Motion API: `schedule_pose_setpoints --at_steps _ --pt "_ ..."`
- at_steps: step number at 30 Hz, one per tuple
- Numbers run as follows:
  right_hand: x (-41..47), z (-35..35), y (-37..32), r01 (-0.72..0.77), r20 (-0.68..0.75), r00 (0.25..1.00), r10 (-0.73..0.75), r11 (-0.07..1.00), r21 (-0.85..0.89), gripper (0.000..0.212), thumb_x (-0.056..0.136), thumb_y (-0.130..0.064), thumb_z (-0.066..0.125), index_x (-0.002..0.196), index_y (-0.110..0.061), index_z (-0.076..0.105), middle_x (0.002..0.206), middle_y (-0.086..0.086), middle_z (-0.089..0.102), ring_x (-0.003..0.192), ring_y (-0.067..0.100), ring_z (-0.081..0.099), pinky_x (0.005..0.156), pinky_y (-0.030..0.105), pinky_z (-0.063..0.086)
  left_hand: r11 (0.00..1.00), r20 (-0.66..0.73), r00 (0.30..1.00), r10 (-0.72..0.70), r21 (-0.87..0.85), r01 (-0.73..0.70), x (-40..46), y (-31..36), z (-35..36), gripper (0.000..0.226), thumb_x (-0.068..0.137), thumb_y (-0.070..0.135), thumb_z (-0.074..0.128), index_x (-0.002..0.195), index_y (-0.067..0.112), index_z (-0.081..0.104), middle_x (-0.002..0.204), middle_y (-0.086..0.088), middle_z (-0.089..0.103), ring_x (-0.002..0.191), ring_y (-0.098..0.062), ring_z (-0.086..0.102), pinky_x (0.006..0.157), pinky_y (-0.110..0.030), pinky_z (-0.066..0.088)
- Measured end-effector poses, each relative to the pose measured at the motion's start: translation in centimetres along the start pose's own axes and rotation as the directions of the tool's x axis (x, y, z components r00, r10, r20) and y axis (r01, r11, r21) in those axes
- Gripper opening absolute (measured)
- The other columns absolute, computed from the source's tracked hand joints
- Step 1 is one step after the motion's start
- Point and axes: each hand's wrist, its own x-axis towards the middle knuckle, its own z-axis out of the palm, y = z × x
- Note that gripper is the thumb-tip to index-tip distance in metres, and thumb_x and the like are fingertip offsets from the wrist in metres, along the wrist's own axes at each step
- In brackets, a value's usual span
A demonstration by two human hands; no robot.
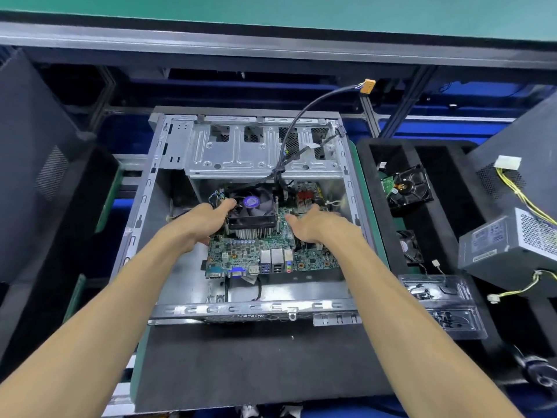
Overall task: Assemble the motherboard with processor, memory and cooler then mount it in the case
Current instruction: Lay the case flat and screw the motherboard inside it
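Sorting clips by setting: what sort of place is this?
Likely a PC assembly bench: an open case holding a motherboard, a foam tray of parts, and a power supply alongside.

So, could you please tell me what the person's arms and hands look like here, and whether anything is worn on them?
Both forearms are bare as far as the frame shows: no sleeves visible. The left hand and right hand wear no gloves, and no watch, strap or ring shows.

Inside the case (144,194), bare floor lies open left of the motherboard (256,251) and along its near edge. The drive cage (259,152) overhangs the board's far side, its black cable (304,116) arching above, and the cooler (251,212) stands tall mid-board.
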Motion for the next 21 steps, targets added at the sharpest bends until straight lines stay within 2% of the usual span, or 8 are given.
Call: schedule_pose_setpoints --at_steps 2,4,7,11,14,18,19,21 --pt "0.6 0.1 -0.1 0.0 -0.014 1.0 0.0 1.0 0.012 0.084 0.102 -0.066 0.016 0.159 -0.01 -0.009 0.165 0.026 0.008 0.15 0.049 0.01 0.118 0.057 0.022 1.0 -0.016 1.0 0.0 -0.015 0.0 0.5 -0.1 0.3 0.065 0.089 0.074 0.041 0.089 0.01 0.054 0.107 -0.008 0.056 0.104 -0.03 0.061 0.1 -0.047 0.05" --pt "1.0 0.2 -0.1 0.004 -0.029 1.0 -0.004 1.0 0.014 0.09 0.098 -0.072 0.015 0.16 -0.01 -0.008 0.165 0.026 0.009 0.15 0.049 0.01 0.118 0.059 0.023 1.0 -0.022 1.0 -0.007 -0.021 0.006 0.7 0.0 0.4 0.069 0.089 0.074 0.041 0.096 0.006 0.052 0.091 -0.001 0.053 0.097 -0.027 0.06 0.099 -0.046 0.05" --pt "1.3 0.3 -0.2 0.018 -0.019 1.0 -0.017 0.999 0.035 0.099 0.092 -0.08 0.007 0.16 -0.01 -0.008 0.165 0.027 0.01 0.15 0.048 0.01 0.118 0.059 0.023 1.0 -0.041 0.999 -0.014 -0.022 0.013 1.0 0.0 0.4 0.067 0.089 0.074 0.039 0.106 0.009 0.045 0.081 0.003 0.044 0.089 -0.026 0.055 0.088 -0.039 0.049" --pt "1.1 0.0 0.3 0.128 0.028 0.991 -0.132 0.985 0.116 0.113 0.077 -0.091 0.001 0.16 -0.014 -0.011 0.167 0.021 0.003 0.145 0.042 0.031 0.118 0.056 0.027 1.0 -0.087 0.996 -0.002 -0.014 0.0 1.6 0.2 0.5 0.064 0.092 0.071 0.04 0.099 0.008 0.047 0.085 -0.002 0.049 0.077 -0.023 0.053 0.09 -0.041 0.05" --pt "1.0 0.3 0.6 0.161 0.074 0.984 -0.164 0.986 0.05 0.135 0.066 -0.102 0.019 0.158 -0.009 -0.015 0.167 0.021 0.002 0.152 0.044 0.012 0.122 0.057 0.019 1.0 -0.1 0.995 0.006 -0.021 -0.008 1.8 0.3 0.7 0.065 0.092 0.071 0.041 0.095 0.006 0.048 0.088 -0.003 0.054 0.078 -0.018 0.054 0.093 -0.044 0.049" --pt "1.5 0.6 0.2 0.093 -0.029 0.995 -0.095 0.995 -0.035 0.131 0.073 -0.097 0.025 0.159 -0.003 -0.007 0.162 0.029 0.019 0.149 0.047 0.02 0.118 0.055 0.027 1.0 -0.1 0.995 0.003 -0.012 -0.004 1.7 0.2 0.8 0.064 0.089 0.074 0.04 0.079 0.011 0.048 0.09 -0.005 0.051 0.079 -0.024 0.054 0.094 -0.043 0.049" --pt "1.6 0.6 0.1 0.084 -0.039 0.996 -0.085 0.996 -0.033 0.131 0.074 -0.097 0.025 0.159 -0.002 -0.005 0.161 0.029 0.021 0.148 0.047 0.022 0.117 0.055 0.029 1.0 -0.091 0.996 -0.005 -0.02 0.003 1.7 0.2 0.8 0.068 0.088 0.076 0.041 0.088 0.008 0.052 0.09 -0.004 0.051 0.082 -0.024 0.054 0.095 -0.043 0.049" --pt "1.7 0.6 -0.1 0.082 -0.048 0.995 -0.083 0.996 -0.038 0.131 0.074 -0.097 0.025 0.159 -0.001 -0.004 0.16 0.028 0.024 0.147 0.047 0.023 0.117 0.056 0.029 0.999 -0.072 0.997 -0.023 -0.049 0.019 1.5 0.1 0.6 0.084 0.086 0.078 0.042 0.124 0.004 0.052 0.103 -0.004 0.053 0.092 -0.023 0.056 0.097 -0.044 0.049"
